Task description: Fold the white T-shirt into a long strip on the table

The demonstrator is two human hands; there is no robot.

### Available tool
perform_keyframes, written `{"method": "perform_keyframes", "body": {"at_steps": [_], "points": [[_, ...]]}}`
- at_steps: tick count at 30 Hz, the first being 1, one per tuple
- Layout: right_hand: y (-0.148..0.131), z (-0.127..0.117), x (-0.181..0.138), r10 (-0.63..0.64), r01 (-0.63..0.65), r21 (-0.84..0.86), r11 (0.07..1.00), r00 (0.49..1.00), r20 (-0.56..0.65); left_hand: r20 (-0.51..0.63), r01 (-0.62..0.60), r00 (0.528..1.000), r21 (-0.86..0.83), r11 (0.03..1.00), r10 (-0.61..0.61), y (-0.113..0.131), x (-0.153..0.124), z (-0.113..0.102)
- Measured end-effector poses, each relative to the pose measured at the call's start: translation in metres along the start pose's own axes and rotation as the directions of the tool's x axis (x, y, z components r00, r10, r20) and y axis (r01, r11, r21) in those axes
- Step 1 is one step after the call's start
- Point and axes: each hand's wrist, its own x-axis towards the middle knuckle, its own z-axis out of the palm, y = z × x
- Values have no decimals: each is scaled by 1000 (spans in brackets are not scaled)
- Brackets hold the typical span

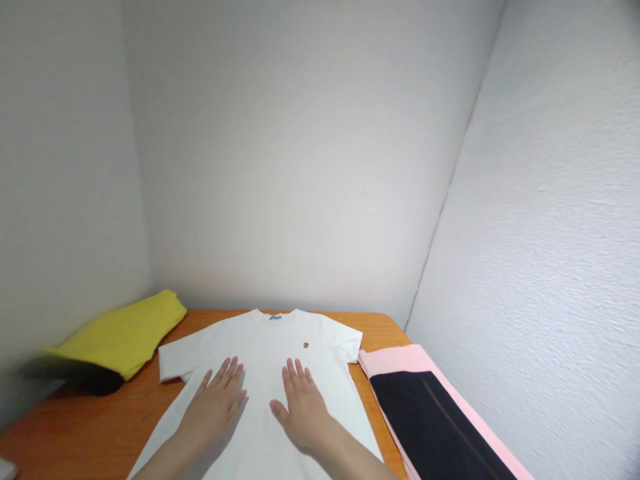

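White T-shirt (265, 373) is spread face-up on the worktop (100, 427), pressed under left hand (217, 403) and right hand (303, 407), both open-palmed, gripping nothing; smoothing step judged underway, next calling for outward strokes toward sleeves.

No legible text, even on the white T-shirt (265, 373)

Left hand (217, 405), right hand (302, 407) flat, palms down on white T-shirt (265, 347) spread over orange table (90, 427); yellow garment (125, 333) left, pink-black garment (430, 413) right.
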Motion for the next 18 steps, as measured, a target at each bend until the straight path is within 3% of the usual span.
{"method": "perform_keyframes", "body": {"at_steps": [4, 8, 13, 18], "points": [[8, -8, -31, 20, -19, -12, 1000, 998, 61, 88, 102, 991, 24, 994, -104, -25, -37, 4], [28, -14, -58, 75, -74, -58, 996, 997, 12, 12, 73, 997, 3, 997, -73, -46, -54, 10], [50, -22, -97, 209, -209, -102, 973, 978, -8, -53, 45, 997, -36, 998, -47, -53, -51, 7], [49, -25, -115, 281, -281, -81, 956, 960, -2, -60, -3, 998, -63, 998, -1, -57, -41, 7]]}}
